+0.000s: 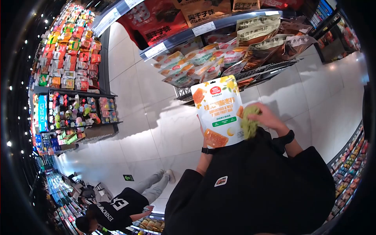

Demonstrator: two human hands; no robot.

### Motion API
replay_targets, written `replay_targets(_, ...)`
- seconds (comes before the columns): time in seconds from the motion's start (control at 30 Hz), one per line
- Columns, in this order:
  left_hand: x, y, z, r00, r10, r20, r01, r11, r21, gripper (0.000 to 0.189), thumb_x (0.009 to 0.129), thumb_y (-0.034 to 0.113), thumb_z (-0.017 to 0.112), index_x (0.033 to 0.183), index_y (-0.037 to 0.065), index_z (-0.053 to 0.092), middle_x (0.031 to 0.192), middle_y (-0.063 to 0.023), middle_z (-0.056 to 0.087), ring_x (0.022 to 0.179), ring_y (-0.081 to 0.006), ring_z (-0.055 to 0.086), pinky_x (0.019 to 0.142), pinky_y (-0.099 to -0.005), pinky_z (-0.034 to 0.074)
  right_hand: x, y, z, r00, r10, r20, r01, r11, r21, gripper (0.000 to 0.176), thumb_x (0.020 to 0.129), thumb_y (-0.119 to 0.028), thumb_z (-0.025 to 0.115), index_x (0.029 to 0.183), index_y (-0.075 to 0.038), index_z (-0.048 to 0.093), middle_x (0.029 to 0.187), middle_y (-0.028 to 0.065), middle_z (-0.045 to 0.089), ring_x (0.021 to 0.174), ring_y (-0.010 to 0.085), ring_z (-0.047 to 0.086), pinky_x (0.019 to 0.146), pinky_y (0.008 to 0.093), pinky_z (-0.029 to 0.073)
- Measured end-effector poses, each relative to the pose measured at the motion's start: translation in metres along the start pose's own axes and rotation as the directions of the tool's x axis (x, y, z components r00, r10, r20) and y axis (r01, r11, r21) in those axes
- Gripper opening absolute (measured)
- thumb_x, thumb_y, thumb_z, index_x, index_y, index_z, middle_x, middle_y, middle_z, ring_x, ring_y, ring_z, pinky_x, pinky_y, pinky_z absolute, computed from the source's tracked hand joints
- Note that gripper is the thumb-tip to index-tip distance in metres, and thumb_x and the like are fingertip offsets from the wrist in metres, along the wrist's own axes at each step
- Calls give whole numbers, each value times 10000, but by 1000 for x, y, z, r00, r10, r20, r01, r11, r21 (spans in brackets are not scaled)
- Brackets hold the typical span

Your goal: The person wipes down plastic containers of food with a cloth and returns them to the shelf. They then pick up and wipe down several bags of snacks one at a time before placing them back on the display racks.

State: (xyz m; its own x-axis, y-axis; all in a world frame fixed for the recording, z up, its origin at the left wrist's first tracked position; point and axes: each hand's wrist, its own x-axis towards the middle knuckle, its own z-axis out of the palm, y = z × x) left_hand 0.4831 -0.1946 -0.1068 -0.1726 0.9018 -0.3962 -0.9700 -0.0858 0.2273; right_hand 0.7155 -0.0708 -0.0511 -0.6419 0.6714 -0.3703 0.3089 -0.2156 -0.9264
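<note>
"While you've got the picture open, what's in the hands?"

"Left hand (202,126) has the Osmanthus & Wild Jujube fruit bar pouch (220,102) by its left side. Most of the fingers are hidden behind it, so I can't tell how they're placed. Right hand (267,114) is closed around a bunched green cloth (250,122), right up against the pouch's right edge."

"So where's the pouch sitting?"

"Held up off the floor (135,145), printed front facing the camera, between the wearer's black top (254,184) and the store shelf (178,35). That shelf's packed: white snack pouches (211,58) with red logos, brown pouches (258,33) next to them, price tags along the edge."

"Anything else around?"

"Yep, a rack of colorful packets (70,51) off to the left, plus a lower stand of small bright items (74,109), too small to make out. There's a green floor sign (128,178) lower down, and near it another person (117,207) in a black lettered tee and light pants."
</note>
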Motion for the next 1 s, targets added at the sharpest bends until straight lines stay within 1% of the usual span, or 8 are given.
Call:
replay_targets(0.03,1,2,-2,1000,-19,21,20,1000,-5,625,1018,511,376,1376,8,471,1287,-160,598,1075,-290,637,958,-416,512,1,-8,-3,970,-211,-124,144,899,-413,425,870,-123,719,1249,-16,560,1144,97,611,1051,203,604,935,324,473)
replay_targets(0.23,12,14,5,981,-143,130,140,990,36,631,1014,520,373,1377,13,469,1284,-161,599,1077,-291,635,963,-418,508,39,-110,29,757,-560,-335,389,799,-458,476,829,-185,742,1251,-51,566,1190,144,579,1075,283,583,946,364,468)
replay_targets(0.33,17,18,7,971,-184,150,179,983,45,634,1012,524,371,1378,15,468,1282,-162,599,1078,-292,634,966,-419,506,73,-87,61,724,-632,-278,342,678,-650,448,846,-158,713,1260,-69,567,1197,140,587,1093,296,580,967,403,459)
replay_targets(0.5,20,32,-6,970,-198,141,196,980,26,639,1009,531,369,1379,19,467,1279,-163,599,1079,-293,633,971,-420,503,50,-76,98,751,-527,399,618,348,-705,440,802,-166,675,1232,-109,601,1199,108,592,1104,274,540,984,403,441)
replay_targets(0.63,26,32,-24,968,-211,139,211,977,14,643,1007,536,367,1380,22,466,1277,-163,599,1080,-294,631,975,-421,501,93,-86,76,714,-658,241,448,163,-879,470,768,-116,653,1235,-118,603,1181,78,587,1083,260,537,967,404,448)
replay_targets(0.67,30,32,-29,966,-208,151,209,978,10,644,1006,538,367,1380,23,465,1277,-163,599,1081,-294,631,976,-421,500,95,-81,84,797,-595,106,428,432,-794,444,759,-113,656,1202,-125,625,1181,59,591,1073,264,537,970,398,449)
replay_targets(0.9,14,53,25,975,-217,-58,216,976,-9,713,908,575,448,1356,22,484,1226,-169,615,1055,-305,630,955,-413,498,38,-88,102,690,-356,631,703,537,-466,452,787,-23,597,1216,-163,630,1177,49,602,1082,298,542,973,393,453)
replay_targets(1.0,19,52,-8,981,-191,-31,193,979,72,673,866,475,508,1357,15,482,1243,-170,609,1083,-308,617,954,-403,492,62,-85,76,832,-496,247,481,426,-766,432,803,-30,583,1212,-157,635,1193,45,607,1064,315,545,956,405,465)
